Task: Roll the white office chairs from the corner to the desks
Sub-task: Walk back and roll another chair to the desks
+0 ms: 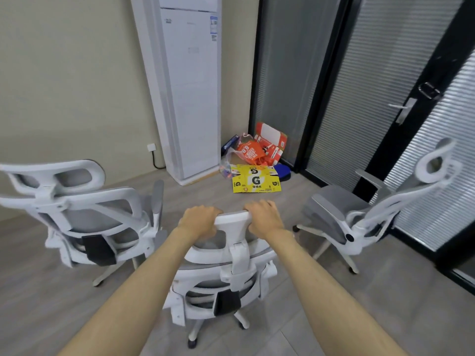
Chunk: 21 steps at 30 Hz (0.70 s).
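Note:
Three white office chairs with grey mesh stand on the grey floor. The middle chair (231,273) is right in front of me, its back toward me. My left hand (199,220) grips the left end of its headrest and my right hand (264,217) grips the right end. A second chair (84,214) stands to the left, also seen from behind. The third chair (359,214) stands to the right, turned sideways with its seat facing left, close to the glass wall.
A tall white floor air conditioner (190,86) stands in the corner ahead. Beside it lie a yellow cardboard box (255,179) and orange packaging (259,147). A black-framed glass wall with blinds and a door handle (403,109) runs along the right.

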Tool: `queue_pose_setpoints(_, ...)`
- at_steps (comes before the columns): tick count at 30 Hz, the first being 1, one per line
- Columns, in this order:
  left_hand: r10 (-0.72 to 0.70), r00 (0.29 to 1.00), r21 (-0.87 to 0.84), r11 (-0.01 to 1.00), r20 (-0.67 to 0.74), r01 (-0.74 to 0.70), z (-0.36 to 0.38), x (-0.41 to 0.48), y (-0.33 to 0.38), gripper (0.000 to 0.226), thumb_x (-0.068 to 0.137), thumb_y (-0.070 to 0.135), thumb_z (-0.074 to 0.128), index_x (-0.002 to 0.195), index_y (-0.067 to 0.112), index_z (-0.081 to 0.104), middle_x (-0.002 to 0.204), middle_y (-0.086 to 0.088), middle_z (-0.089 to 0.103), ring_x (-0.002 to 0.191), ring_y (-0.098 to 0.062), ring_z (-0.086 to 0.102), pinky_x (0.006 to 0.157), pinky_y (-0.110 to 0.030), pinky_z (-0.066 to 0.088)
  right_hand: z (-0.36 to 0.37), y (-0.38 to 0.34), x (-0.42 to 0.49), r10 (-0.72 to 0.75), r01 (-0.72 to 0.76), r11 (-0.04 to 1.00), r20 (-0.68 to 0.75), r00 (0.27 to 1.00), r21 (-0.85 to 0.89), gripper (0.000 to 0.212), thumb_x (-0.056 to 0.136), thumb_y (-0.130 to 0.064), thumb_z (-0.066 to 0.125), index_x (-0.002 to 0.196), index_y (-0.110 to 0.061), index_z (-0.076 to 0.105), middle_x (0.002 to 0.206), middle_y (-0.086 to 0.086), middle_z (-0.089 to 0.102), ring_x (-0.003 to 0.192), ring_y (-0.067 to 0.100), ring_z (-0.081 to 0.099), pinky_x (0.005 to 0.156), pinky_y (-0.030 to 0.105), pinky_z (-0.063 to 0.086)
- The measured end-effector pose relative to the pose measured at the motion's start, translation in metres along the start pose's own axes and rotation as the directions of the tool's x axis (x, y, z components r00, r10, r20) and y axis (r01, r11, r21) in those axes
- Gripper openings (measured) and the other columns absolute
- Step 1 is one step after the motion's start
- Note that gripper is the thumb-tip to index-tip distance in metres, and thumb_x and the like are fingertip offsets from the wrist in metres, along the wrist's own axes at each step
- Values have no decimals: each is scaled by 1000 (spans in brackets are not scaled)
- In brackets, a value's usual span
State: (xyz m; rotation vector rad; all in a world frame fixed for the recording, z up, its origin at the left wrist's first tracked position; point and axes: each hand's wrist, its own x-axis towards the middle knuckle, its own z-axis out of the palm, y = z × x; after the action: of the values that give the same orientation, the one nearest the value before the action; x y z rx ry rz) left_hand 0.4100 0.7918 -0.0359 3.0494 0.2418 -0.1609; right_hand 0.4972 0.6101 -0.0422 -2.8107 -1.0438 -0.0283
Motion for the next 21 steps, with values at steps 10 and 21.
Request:
queue_pose_setpoints(10,-9,982,32,999,-187,15,31,-87,76,33,82,18,62,108,38,66,103,5,70,105,-25,61,90,-42,35,6,-8,-152,207,-197,977,-142,968,80,32,72,-6,61,93,-28,50,103,-2,64,103,26,54,94,36,32)
queue_pose_setpoints(21,337,933,66,941,-125,-331,40,-174,160,33,77,14,61,102,34,68,101,5,68,103,-25,61,85,-39,33,8,-24,-326,531,-538,842,-238,813,39,34,66,-12,65,98,-23,60,98,-1,64,95,26,58,90,37,37)
